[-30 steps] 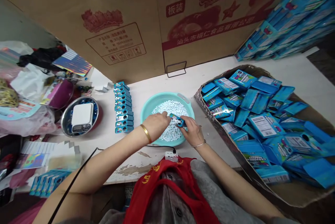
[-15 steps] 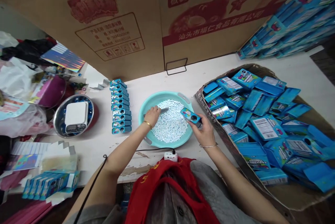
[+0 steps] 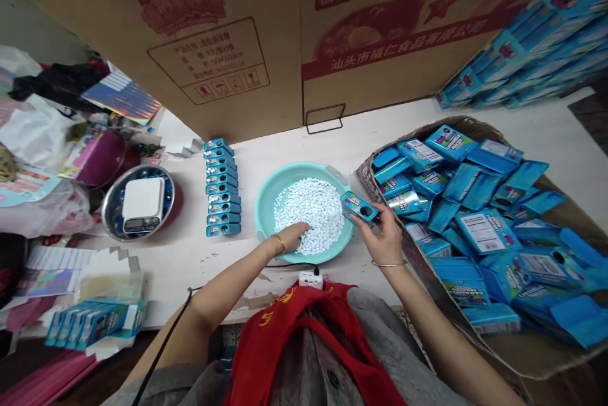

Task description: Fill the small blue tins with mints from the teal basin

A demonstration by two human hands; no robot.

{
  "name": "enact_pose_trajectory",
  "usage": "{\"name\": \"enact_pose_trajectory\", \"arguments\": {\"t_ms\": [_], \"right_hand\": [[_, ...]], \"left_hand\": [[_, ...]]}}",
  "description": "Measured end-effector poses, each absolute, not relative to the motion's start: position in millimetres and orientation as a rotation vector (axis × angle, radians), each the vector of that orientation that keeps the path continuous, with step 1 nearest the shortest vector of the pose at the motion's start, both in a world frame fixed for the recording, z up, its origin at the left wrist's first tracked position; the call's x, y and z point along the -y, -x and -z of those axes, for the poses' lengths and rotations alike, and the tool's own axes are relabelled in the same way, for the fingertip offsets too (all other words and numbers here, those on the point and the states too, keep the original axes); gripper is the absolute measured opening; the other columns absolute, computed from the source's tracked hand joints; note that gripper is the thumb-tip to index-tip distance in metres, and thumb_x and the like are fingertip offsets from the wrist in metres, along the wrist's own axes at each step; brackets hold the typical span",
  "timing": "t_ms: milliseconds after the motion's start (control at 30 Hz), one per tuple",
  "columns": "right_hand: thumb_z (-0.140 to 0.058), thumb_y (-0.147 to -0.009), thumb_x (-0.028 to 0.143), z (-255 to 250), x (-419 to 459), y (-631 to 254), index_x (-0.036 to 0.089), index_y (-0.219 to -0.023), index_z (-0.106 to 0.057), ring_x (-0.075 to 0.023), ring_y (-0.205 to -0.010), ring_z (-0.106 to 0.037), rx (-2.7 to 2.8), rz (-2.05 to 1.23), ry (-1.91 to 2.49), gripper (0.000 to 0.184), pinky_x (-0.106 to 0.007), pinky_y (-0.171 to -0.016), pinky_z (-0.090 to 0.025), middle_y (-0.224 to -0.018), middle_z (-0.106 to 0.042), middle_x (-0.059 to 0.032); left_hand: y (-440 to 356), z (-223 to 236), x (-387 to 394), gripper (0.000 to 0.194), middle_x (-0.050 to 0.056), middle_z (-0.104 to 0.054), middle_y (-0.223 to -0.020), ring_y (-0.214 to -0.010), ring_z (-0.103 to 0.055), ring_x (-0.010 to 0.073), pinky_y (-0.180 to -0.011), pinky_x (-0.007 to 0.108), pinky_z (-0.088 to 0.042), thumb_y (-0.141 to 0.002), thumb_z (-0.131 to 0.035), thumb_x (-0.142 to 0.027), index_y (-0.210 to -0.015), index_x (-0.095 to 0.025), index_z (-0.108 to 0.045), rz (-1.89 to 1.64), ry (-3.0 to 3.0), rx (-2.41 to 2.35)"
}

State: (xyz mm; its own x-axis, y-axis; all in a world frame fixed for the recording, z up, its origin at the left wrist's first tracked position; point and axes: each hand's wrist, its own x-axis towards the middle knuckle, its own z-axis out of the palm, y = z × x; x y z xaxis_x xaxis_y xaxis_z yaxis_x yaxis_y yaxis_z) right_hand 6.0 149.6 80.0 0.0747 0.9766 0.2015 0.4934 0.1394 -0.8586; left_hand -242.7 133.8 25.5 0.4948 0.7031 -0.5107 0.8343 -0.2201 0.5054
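Note:
A turquoise plastic basin (image 3: 265, 194) holds a heap of small pale white-blue candies (image 3: 313, 203). My left hand (image 3: 293, 237) is low in the basin, its fingers closed together against the near-left edge of the heap. What they hold, if anything, is hidden. At the basin's right rim, my right hand (image 3: 384, 234) grips a small blue candy box (image 3: 360, 206), tilted, with a dark round hole in its upper face. Left of the basin, several similar blue boxes (image 3: 223, 187) stand in a column on the white table (image 3: 280, 149).
A large carton (image 3: 213, 114) walls off the back. At right, a cut-down cardboard box (image 3: 546, 361) holds many blue boxes, with more stacked behind (image 3: 517, 64). A metal bowl (image 3: 108, 209) bearing a white scale (image 3: 142, 198) stands left. A white plug-like device (image 3: 311, 279) with a cable lies near me.
My left hand has moved nearer and to the right within the basin; the grey metal tool that was under it no longer shows. My right hand has shifted slightly right with its box.

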Motion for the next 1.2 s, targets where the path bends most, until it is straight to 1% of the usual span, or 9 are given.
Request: {"name": "enact_pose_trajectory", "arguments": {"t_ms": [133,233,333,467,600,767,967,1100,1200], "right_hand": [[-0.065,-0.079,0.043,-80.1,-146.6,-7.0,0.018,-0.108,-0.055,-0.0225,-0.084,-0.063,1.598,-0.688,1.456,0.039,-0.038,-0.077,-0.053,-0.095,-0.065,-0.0078],[-0.062,-0.082,0.043,-75.7,-145.4,-5.4,0.018,-0.111,-0.054,-0.0245,-0.087,-0.063,1.702,-0.615,1.440,0.039,-0.040,-0.078,-0.052,-0.099,-0.065,-0.0102],[-0.057,-0.085,0.040,-68.9,-145.8,1.8,0.017,-0.113,-0.054,-0.0272,-0.095,-0.062,1.839,-0.522,1.368,0.037,-0.042,-0.082,-0.052,-0.102,-0.065,-0.0132],[-0.051,-0.089,0.031,-62.6,-146.5,18.4,0.017,-0.118,-0.051,-0.0278,-0.101,-0.061,1.993,-0.460,1.232,0.033,-0.044,-0.086,-0.052,-0.108,-0.065,-0.0135],[-0.050,-0.088,0.025,-62.4,-145.8,33.7,0.017,-0.120,-0.050,-0.0274,-0.102,-0.060,2.034,-0.464,1.147,0.032,-0.044,-0.087,-0.052,-0.109,-0.064,-0.0133],[-0.049,-0.089,0.026,-61.0,-145.6,41.9,0.017,-0.120,-0.050,-0.0267,-0.101,-0.060,2.025,-0.506,1.146,0.032,-0.044,-0.086,-0.053,-0.108,-0.064,-0.0130],[-0.053,-0.089,0.035,-55.9,-149.1,35.6,0.018,-0.118,-0.051,-0.0270,-0.100,-0.061,1.985,-0.543,1.193,0.033,-0.042,-0.085,-0.053,-0.106,-0.065,-0.0133],[-0.056,-0.087,0.041,-57.7,-153.5,22.2,0.018,-0.117,-0.052,-0.0262,-0.098,-0.062,1.877,-0.591,1.308,0.038,-0.041,-0.084,-0.053,-0.105,-0.065,-0.0127],[-0.059,-0.084,0.046,-64.2,-156.6,11.9,0.018,-0.114,-0.054,-0.0254,-0.094,-0.063,1.780,-0.638,1.409,0.041,-0.040,-0.083,-0.052,-0.104,-0.065,-0.0122]], "left_hand": [[253.1,-58.4,-136.0,0.035,0.007,-0.057,-0.109,-0.099,-0.054,0.0188,-0.089,0.032,-0.044,-0.072,-0.051,-0.007,-0.105,-0.017,-0.048,0.048,-1.932,-1.209],[263.0,-99.6,-142.3,0.029,0.007,-0.057,-0.105,-0.096,-0.054,0.0183,-0.088,0.032,-0.044,-0.074,-0.050,-0.009,-0.101,-0.017,-0.048,-0.104,-1.926,-1.181],[266.9,-145.1,-151.9,0.028,0.007,-0.056,-0.104,-0.097,-0.053,0.0181,-0.089,0.032,-0.044,-0.075,-0.049,-0.007,-0.101,-0.017,-0.048,-0.112,-2.014,-1.192],[253.0,-194.5,-165.5,0.028,0.009,-0.056,-0.102,-0.095,-0.056,0.0201,-0.085,0.032,-0.046,-0.076,-0.044,-0.002,-0.100,-0.015,-0.052,0.222,-2.201,-1.250],[220.5,-222.6,-168.7,0.030,0.012,-0.056,-0.103,-0.089,-0.061,0.0225,-0.075,0.034,-0.050,-0.081,-0.039,0.001,-0.103,-0.012,-0.055,0.613,-2.310,-1.353],[181.9,-238.3,-156.9,0.029,0.017,-0.056,-0.100,-0.092,-0.062,0.0265,-0.071,0.036,-0.052,-0.091,-0.030,-0.006,-0.102,-0.007,-0.057,0.760,-2.399,-1.461],[209.1,-226.7,-162.9,0.027,0.011,-0.052,-0.110,-0.088,-0.060,0.0218,-0.067,0.032,-0.050,-0.091,-0.034,-0.009,-0.104,-0.014,-0.056,0.581,-2.436,-1.536],[253.1,-159.7,-183.2,0.029,0.009,-0.052,-0.106,-0.087,-0.058,0.0191,-0.073,0.030,-0.048,-0.087,-0.038,-0.005,-0.111,-0.017,-0.051,0.305,-2.244,-1.775],[262.0,-91.6,-194.5,0.032,0.012,-0.051,-0.107,-0.091,-0.055,0.0217,-0.079,0.034,-0.047,-0.087,-0.034,-0.003,-0.111,-0.014,-0.051,0.313,-2.097,-1.808]]}}
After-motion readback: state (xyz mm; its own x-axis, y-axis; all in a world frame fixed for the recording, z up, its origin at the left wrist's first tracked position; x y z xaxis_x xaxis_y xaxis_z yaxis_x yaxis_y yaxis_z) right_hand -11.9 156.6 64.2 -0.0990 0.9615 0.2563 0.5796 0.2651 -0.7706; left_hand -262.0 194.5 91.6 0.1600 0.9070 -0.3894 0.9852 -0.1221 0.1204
